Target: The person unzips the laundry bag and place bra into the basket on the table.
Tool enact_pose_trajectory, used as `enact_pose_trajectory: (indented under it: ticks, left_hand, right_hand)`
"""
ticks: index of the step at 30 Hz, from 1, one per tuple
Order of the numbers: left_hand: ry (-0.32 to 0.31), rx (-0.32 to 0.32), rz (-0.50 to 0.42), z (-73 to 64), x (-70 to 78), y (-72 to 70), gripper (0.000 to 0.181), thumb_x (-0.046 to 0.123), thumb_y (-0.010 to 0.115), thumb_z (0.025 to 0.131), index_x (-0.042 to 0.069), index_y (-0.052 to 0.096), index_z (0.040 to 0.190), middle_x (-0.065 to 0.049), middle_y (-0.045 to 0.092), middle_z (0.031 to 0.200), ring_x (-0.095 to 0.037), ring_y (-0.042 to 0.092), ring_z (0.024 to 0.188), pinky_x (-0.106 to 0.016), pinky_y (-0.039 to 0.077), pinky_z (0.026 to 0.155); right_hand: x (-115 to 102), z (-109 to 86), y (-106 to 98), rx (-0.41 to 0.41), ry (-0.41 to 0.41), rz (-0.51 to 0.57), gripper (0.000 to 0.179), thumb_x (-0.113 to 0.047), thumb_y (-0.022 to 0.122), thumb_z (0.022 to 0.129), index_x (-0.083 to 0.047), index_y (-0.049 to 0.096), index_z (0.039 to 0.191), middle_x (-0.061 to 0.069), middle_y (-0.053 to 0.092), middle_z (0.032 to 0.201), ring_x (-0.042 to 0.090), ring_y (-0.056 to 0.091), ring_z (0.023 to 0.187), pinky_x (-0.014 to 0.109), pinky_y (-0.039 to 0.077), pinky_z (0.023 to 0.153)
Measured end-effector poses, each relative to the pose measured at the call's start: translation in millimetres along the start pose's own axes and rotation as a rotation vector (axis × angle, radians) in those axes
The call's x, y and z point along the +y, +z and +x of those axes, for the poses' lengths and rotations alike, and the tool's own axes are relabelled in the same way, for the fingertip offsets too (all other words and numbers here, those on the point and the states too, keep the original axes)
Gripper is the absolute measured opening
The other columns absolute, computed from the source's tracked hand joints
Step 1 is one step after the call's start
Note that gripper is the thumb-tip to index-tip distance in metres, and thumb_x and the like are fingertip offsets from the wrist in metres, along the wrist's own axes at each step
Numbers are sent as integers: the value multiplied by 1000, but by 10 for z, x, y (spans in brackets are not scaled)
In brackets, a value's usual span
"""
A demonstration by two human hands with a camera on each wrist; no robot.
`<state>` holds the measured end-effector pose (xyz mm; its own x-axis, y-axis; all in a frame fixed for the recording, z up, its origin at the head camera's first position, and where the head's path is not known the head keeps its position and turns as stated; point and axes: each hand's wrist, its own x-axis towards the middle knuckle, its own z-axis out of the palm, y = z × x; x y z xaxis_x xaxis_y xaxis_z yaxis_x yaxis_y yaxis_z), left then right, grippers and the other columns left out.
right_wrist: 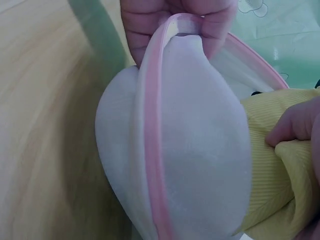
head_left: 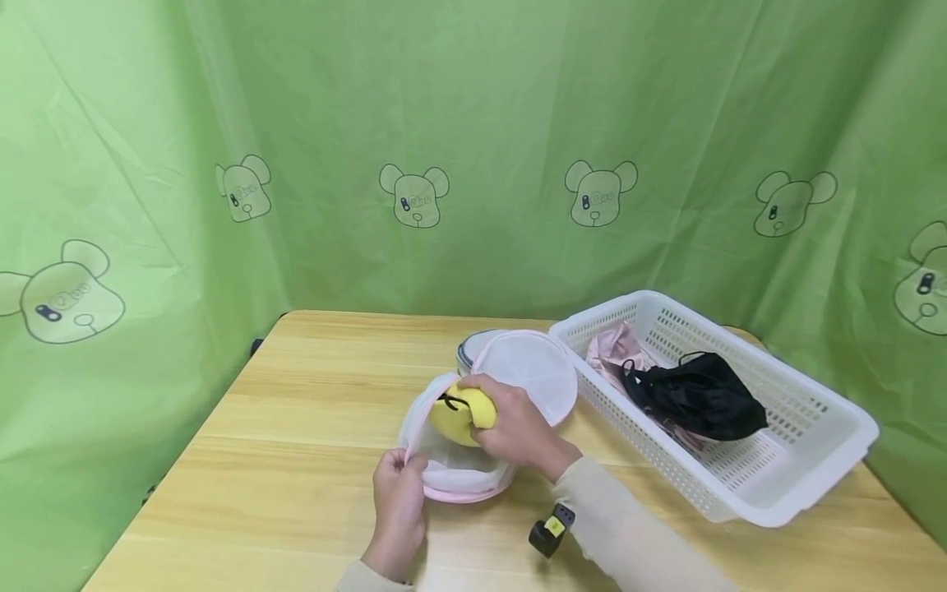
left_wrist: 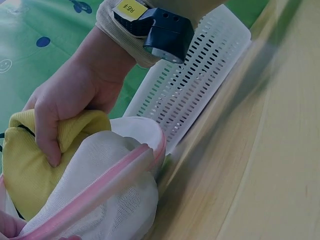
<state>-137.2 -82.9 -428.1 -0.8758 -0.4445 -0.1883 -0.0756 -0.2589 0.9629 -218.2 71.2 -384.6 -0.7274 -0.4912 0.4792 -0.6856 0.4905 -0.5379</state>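
A white mesh laundry bag [head_left: 453, 460] with pink zipper trim stands unzipped on the table, its round lid [head_left: 528, 370] folded back. My left hand [head_left: 399, 497] pinches the pink rim at the near left; the right wrist view shows thumb and fingers on that rim [right_wrist: 155, 150]. My right hand [head_left: 514, 419] grips a folded yellow ribbed cloth item [head_left: 459, 415] with a thin black cord at the bag's mouth. In the left wrist view the yellow cloth [left_wrist: 30, 170] is partly hidden behind the mesh wall [left_wrist: 125, 200].
A white perforated basket [head_left: 821, 460] stands at the right, holding a black drawstring pouch [head_left: 703, 399] and pink satiny cloth [head_left: 617, 345]. Behind the lid sits another pale round item with a dark blue edge [head_left: 468, 349]. Green curtain [head_left: 473, 123] hangs behind the wooden table [head_left: 296, 460].
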Motion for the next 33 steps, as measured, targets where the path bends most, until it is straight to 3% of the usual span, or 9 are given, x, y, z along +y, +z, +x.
enact_pose_trajectory:
  ticks: [5,11,20,25,33]
  left_hand:
    - [-3,-6,0,8,-15,1,7,-6,51,87,-5,46,91,-24,47,117,-35,48,110,-45,43,98]
    - [3,-13,-7,8,-22,0,6,-7,50,87,-5,45,90,-25,45,119,-37,46,113,-47,43,99]
    - [-14,9,-13,21,-36,0,5,-6,50,88,-4,46,90,-24,47,115,-32,49,104,-33,49,84]
    - [-25,11,-32,21,-53,4,4,-6,48,90,-6,45,91,-28,46,121,-37,50,108,-37,51,88]
    - [-32,11,-14,28,-62,5,7,-4,52,89,-6,46,92,-25,49,116,-35,52,106,-37,50,90]
  right_hand:
    - [-12,6,-74,15,72,-7,66,-2,77,64,-13,53,125,6,66,96,14,57,74,29,49,63]
    - [10,15,-141,58,35,-47,60,-8,76,62,-12,57,118,3,66,90,14,55,69,27,47,58]
    - [2,38,-236,135,2,-31,57,-11,74,60,-12,60,115,2,67,88,11,53,63,26,46,54]
    - [1,60,-327,196,21,1,57,-10,74,61,-9,59,116,3,64,79,10,51,58,26,45,50]
    - [27,91,-502,239,70,12,59,-7,75,64,-5,57,120,11,65,85,16,55,62,28,49,52]
